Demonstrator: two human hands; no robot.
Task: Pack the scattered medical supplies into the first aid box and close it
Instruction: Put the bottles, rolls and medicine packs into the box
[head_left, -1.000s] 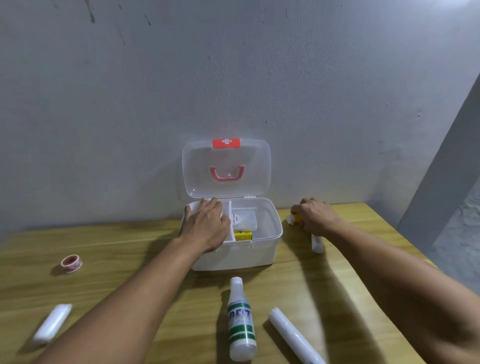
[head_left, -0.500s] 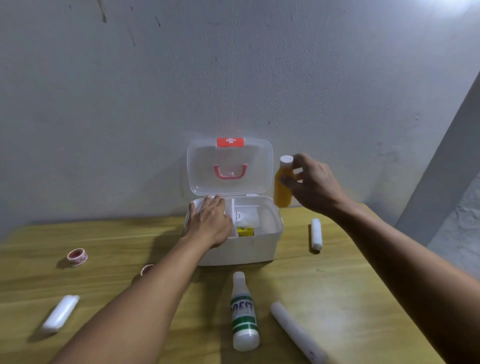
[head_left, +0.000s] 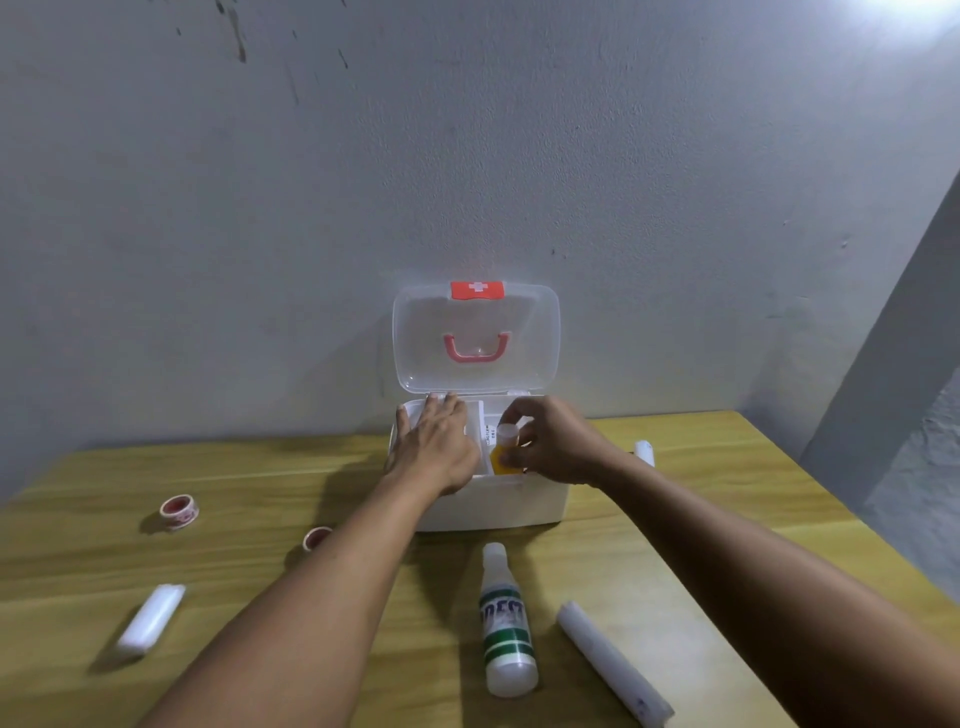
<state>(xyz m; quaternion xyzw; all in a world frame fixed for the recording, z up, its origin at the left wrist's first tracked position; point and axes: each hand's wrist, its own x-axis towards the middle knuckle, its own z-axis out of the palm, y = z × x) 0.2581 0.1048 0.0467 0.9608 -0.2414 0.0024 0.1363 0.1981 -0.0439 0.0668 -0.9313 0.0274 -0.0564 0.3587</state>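
Note:
The white first aid box (head_left: 498, 504) stands open at the back of the table, its clear lid (head_left: 475, 338) upright with a red handle. My left hand (head_left: 436, 449) lies flat on the box's left compartment, fingers spread. My right hand (head_left: 550, 441) grips a small orange bottle (head_left: 504, 452) with a white cap, held inside the right compartment. In front of the box lie a white bottle with green stripes (head_left: 505, 623) and a long white roll (head_left: 613, 665).
On the wooden table (head_left: 701, 519) lie a red tape roll (head_left: 179, 512) at the left, a smaller red roll (head_left: 316, 538) beside my left forearm, a white wrapped bandage (head_left: 150, 618) at the front left, and a white tube (head_left: 644, 452) right of the box. A grey wall stands behind.
My right hand picked the orange bottle up from the table right of the box, lifted it, and brought it down into the box. My left hand stayed on the box.

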